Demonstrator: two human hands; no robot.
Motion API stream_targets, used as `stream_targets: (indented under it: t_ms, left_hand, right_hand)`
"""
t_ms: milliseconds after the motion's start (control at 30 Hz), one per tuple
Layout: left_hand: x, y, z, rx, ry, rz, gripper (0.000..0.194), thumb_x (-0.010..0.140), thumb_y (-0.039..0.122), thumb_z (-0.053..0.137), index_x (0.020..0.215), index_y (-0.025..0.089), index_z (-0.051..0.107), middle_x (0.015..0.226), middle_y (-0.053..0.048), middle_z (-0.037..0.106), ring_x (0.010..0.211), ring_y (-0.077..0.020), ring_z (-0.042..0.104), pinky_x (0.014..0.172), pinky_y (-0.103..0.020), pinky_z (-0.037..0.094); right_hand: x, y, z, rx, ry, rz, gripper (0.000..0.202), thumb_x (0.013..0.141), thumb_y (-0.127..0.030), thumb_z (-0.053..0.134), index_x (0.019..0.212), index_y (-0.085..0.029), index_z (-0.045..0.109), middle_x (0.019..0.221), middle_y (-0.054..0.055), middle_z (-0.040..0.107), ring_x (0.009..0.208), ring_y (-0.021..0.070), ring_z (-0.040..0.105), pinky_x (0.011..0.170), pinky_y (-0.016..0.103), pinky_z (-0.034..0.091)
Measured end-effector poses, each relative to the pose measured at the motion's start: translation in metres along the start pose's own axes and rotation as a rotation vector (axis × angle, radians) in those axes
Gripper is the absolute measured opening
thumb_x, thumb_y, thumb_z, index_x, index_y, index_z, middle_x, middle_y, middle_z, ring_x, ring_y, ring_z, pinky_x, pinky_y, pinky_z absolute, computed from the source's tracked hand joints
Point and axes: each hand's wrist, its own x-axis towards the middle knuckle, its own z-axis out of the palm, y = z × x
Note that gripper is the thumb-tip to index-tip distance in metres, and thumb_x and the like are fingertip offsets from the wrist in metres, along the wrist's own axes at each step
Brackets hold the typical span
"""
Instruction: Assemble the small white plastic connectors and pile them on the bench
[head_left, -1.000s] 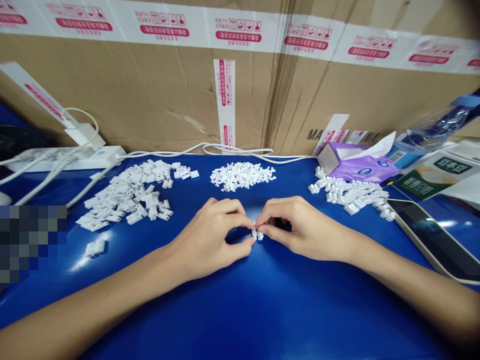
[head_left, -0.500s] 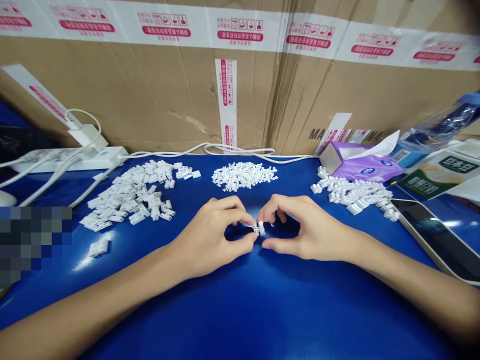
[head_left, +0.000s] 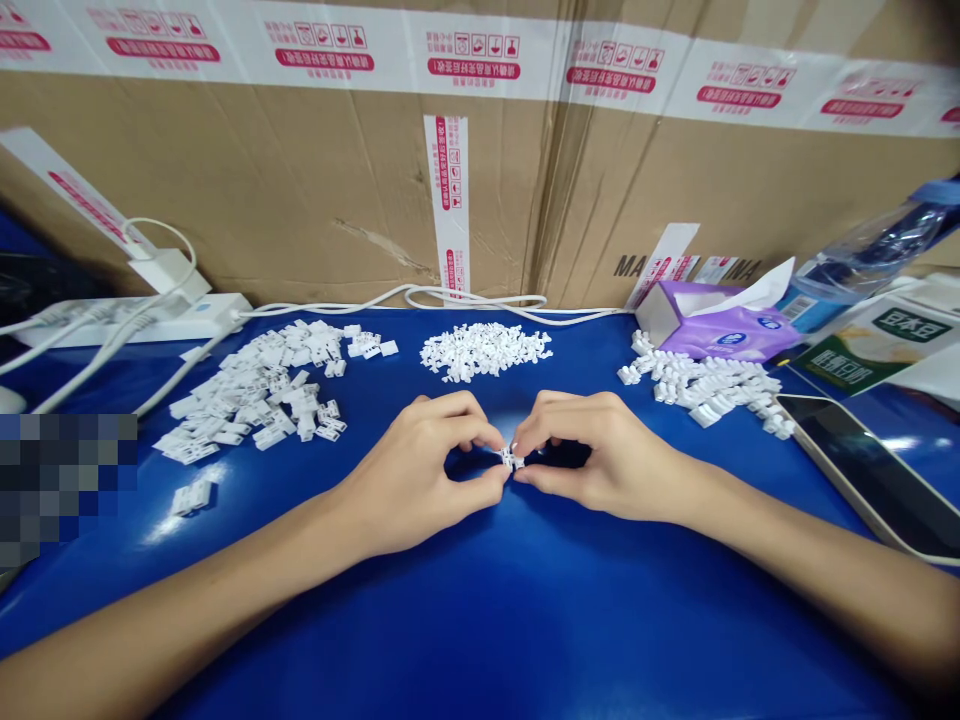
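A small white piece sits between the fingertips of the two hands; whether it touches the tabletop beneath cannot be told. The left hand pinches its left end, thumb and finger drawn close. The right hand is narrow too: its thumb, well apart from the piece half a second ago, now meets its right end, so both hands share the hold again. Beyond the left hand spreads a pile of flat white housings; ahead, between the hands, tiny white bits; beyond the right, ridged white parts
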Motion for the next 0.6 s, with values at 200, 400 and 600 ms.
stream_targets:
  t_ms: [200,400,600]
  left_hand:
    - [0.0000,0.0014,0.0001,-0.004,-0.007,-0.004,0.006,0.084,0.019,0.069,0.086,0.021,0.074,0.086,0.000,0.067,0.077,-0.0157,0.062,0.076,-0.034,0.046]
    - [0.0003,0.0011,0.0000,0.001,0.000,-0.009,0.006,0.084,0.019,0.068,0.086,0.021,0.074,0.087,-0.001,0.067,0.077,-0.0162,0.062,0.076,-0.034,0.047]
    - [0.0003,-0.0011,0.0007,0.032,-0.006,-0.008,0.007,0.084,0.019,0.069,0.088,0.021,0.075,0.088,-0.001,0.068,0.078,-0.0167,0.063,0.074,-0.033,0.048]
  right_hand:
    - [0.0000,-0.0001,0.0000,0.007,-0.002,-0.066,0.005,0.089,-0.013,0.069,0.090,-0.017,0.070,0.091,0.006,0.076,0.081,0.0176,0.065,0.075,0.034,0.053]
    - [0.0011,0.0026,-0.0006,-0.025,0.003,-0.089,0.006,0.089,-0.013,0.069,0.091,-0.019,0.071,0.091,0.006,0.076,0.084,0.0184,0.066,0.079,0.036,0.054]
    - [0.0014,0.0027,-0.0004,-0.026,0.005,-0.057,0.011,0.085,-0.011,0.069,0.092,-0.019,0.071,0.090,0.004,0.075,0.086,0.0184,0.066,0.080,0.035,0.053]
